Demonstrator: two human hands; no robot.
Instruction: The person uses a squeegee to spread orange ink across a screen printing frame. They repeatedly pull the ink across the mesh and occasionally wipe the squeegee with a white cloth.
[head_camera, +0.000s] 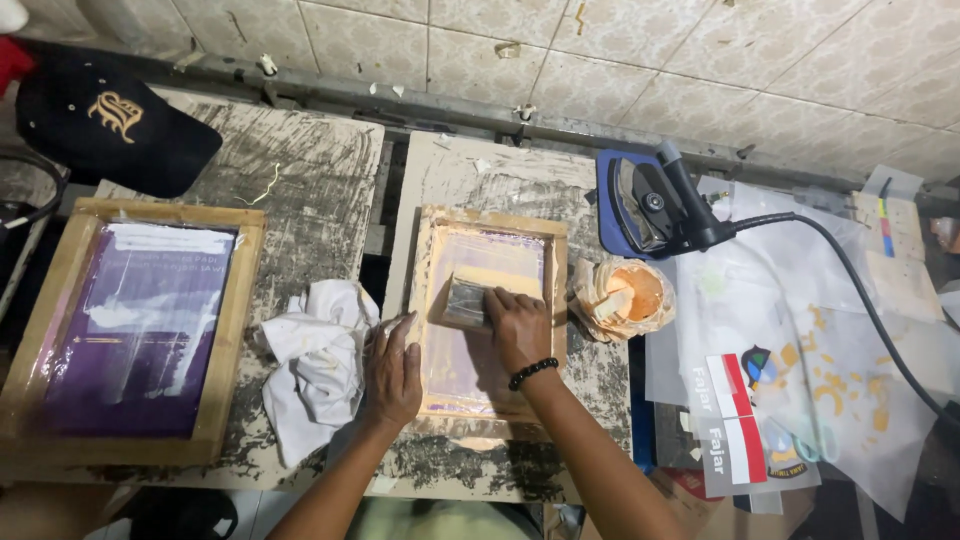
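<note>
Head view: a large wooden screen frame (130, 330) with a purple mesh lies left. A smaller frame (487, 318) sits centre, pinned by the left hand (392, 372), fingers spread flat. The right hand (517, 325) curls closed around a squeegee (466, 300). Red-and-white rectangular labels (730, 415) lie right.

wall: pale patterned tiles (640, 60) | ledge: grey rail (420, 105) | bench: paint-scuffed boards (300, 170) | light: even

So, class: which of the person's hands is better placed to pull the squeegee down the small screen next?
The right hand: it already grips the squeegee on the small screen. The left hand lies flat on the frame's left edge, steadying it.
</note>
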